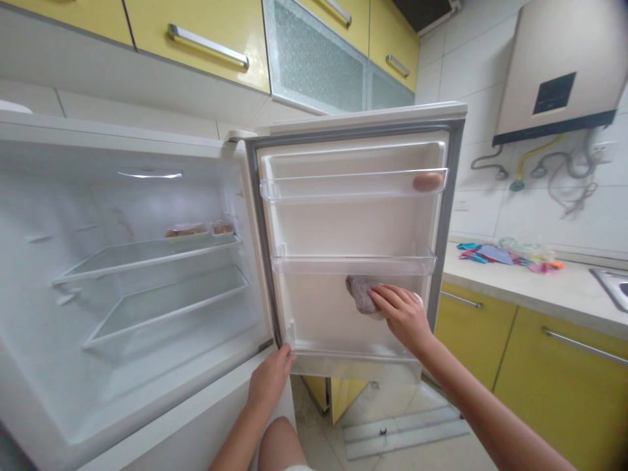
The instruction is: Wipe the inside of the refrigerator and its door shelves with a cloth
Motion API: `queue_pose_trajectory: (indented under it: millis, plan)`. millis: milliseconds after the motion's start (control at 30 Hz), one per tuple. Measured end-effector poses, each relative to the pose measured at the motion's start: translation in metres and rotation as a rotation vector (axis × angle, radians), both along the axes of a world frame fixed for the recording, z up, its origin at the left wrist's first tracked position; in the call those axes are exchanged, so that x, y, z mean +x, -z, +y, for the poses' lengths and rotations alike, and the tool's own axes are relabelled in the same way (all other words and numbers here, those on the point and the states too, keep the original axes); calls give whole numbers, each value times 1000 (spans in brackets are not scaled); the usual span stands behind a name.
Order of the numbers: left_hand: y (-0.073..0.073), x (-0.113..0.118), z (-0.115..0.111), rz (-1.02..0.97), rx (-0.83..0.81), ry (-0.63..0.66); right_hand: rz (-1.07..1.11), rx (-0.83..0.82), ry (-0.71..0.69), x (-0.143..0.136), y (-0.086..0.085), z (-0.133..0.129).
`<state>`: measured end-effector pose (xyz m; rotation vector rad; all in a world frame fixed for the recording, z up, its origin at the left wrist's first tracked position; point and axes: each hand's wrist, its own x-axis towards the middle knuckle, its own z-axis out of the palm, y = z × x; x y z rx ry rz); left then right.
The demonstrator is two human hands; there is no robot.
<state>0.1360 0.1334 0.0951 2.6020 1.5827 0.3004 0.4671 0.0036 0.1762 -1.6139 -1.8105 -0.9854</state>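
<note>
A refrigerator door (338, 226) stands wide open, with its inner side towards me. My right hand (405, 315) is closed around a bunched grey-brown cleaning cloth (362, 294), held at the door's inner panel just below the middle clear bin (318, 265). Down at the door's lower hinge-side corner, my left hand (269, 378) has its fingers bent over the edge of the bottom bin (343, 363). In the top bin (338, 186) lies a brown egg (427, 182) at the far right end.
Left of the door, the fridge compartment has glass shelves (171, 301) and small food packs (187, 229). Colourful cloths (495, 254) lie on the counter (579, 288) near a sink (613, 284). A water heater (559, 72) hangs above; yellow cabinets (210, 33) run overhead.
</note>
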Motion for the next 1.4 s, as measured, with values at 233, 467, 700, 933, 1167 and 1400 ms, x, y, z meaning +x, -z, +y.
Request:
queue_pose_trajectory:
  millis: [233,467,700,933,1167,1400]
  plan:
    - [-1,0,1,-8,-12,2,-89,336,31,22,2,-5]
    - [1,0,1,-21,4,11,-68,-256,-12,18,35,23]
    - [0,2,0,-8,17,34,-116,-750,-156,31,53,39]
    - [2,5,-3,-19,32,31,-133,-747,-114,46,31,38]
    - [3,7,-6,-35,10,9,-50,-344,-22,59,-15,25]
    - [7,5,-6,-57,15,17,71,-18,72,32,-2,48]
